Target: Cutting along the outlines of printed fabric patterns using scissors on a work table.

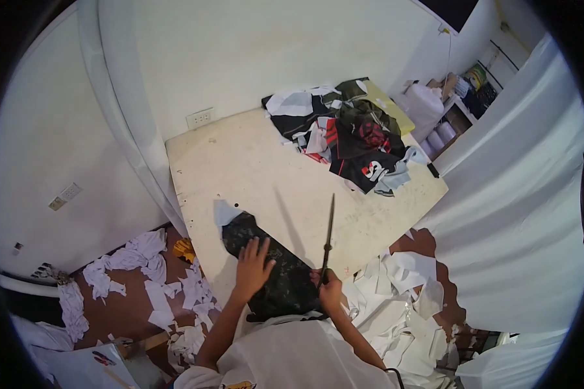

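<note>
A dark patterned piece of fabric (282, 275) lies along the near edge of the table, running from upper left to lower right. Under its far left end shows a pale grey-blue scrap (226, 212). My left hand (253, 269) rests flat on the dark fabric with its fingers spread. In my right hand (328, 289), at the fabric's right edge, is a pair of scissors (329, 227). Their blades look closed and point away from me, over bare tabletop. The handles are mostly hidden by my fingers.
A heap of mixed fabric pieces (363, 139) covers the table's (240, 155) far right. White scraps (402, 311) are piled at the near right, and more scraps (143, 259) lie on the floor to the left. A white curtain (499, 194) hangs on the right.
</note>
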Demonstrator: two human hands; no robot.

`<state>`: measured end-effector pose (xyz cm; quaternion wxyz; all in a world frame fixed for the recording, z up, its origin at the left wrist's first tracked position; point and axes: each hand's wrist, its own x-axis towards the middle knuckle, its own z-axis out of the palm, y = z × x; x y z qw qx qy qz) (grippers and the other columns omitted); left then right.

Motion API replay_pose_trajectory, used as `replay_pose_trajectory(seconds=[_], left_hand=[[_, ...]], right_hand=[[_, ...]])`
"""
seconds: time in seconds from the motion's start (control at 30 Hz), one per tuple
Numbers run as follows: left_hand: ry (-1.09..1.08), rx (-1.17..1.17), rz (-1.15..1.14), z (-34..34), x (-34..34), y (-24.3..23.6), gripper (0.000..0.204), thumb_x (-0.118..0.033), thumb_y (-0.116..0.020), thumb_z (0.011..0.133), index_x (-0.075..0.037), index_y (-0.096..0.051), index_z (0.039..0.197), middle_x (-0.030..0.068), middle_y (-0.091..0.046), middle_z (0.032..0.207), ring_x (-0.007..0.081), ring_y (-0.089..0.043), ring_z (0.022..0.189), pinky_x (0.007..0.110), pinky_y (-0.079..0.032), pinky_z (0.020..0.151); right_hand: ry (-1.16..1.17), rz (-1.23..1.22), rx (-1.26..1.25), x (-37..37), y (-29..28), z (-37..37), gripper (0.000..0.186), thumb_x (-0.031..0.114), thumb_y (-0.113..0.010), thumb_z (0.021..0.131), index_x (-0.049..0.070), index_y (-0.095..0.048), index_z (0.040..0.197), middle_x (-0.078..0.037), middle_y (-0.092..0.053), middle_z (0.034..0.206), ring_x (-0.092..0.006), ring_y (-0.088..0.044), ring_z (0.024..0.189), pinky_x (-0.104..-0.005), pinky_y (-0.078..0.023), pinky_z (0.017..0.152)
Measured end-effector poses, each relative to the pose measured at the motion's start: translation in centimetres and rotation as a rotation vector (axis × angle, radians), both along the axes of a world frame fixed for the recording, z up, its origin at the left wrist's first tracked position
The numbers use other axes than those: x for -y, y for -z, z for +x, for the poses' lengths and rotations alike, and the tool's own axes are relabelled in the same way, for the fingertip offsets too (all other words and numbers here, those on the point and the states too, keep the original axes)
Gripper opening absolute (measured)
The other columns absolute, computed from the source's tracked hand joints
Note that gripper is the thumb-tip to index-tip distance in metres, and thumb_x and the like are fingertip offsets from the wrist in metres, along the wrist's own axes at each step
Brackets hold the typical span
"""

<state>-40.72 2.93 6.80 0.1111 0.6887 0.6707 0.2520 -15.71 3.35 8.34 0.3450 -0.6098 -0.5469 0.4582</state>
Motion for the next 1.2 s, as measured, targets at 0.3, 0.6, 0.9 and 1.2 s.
replay_pose_trajectory(seconds=[0.3,0.6,0.9,1.2], left_hand=[[-0.226,-0.123,-0.149,-2.2,-1.5,0.8,0.066,-0.041,-0.056,0.098,-0.008,-0.036,0.152,0.0244,-0.039,0.149,0.0406,-0.039,0.138,0.053,-0.03,0.115],[-0.05,-0.327,-0.146,3.0,-9.1,2.1,0.112,-0.083,-0.049,0.079,0.0,-0.032,0.152,0.0285,-0.024,0.158,0.042,-0.019,0.148,0.06,-0.012,0.118],[-0.175,-0.342,-0.145,0.3,-24.5,0.8,0.1,-0.077,-0.049,0.084,-0.005,-0.036,0.151,0.0267,-0.034,0.153,0.0443,-0.028,0.144,0.065,-0.019,0.115],[-0.053,0.064,-0.321,11.8,-10.3,2.4,0.031,-0.017,-0.066,0.085,-0.007,-0.06,0.114,0.0191,-0.06,0.11,0.0376,-0.062,0.094,0.049,-0.05,0.078]], right_hand=[[-0.175,0.067,0.054,-2.5,1.0,2.6,0.02,0.009,-0.067,0.085,0.002,-0.06,0.102,-0.021,-0.066,0.084,-0.0341,-0.067,0.076,-0.0383,-0.05,0.069],[-0.142,0.143,0.575,-0.8,1.1,10.2,0.038,0.008,-0.068,0.083,0.0,-0.058,0.119,-0.022,-0.07,0.096,-0.0424,-0.068,0.088,-0.0438,-0.054,0.073],[-0.103,-0.035,0.205,-5.2,-1.9,10.7,0.028,0.006,-0.072,0.083,0.0,-0.061,0.108,-0.018,-0.067,0.08,-0.03,-0.067,0.071,-0.0356,-0.051,0.066],[0.026,0.025,0.223,-11.3,3.5,15.7,0.022,0.014,-0.076,0.077,0.001,-0.065,0.091,-0.016,-0.068,0.073,-0.0297,-0.068,0.064,-0.0401,-0.051,0.062]])
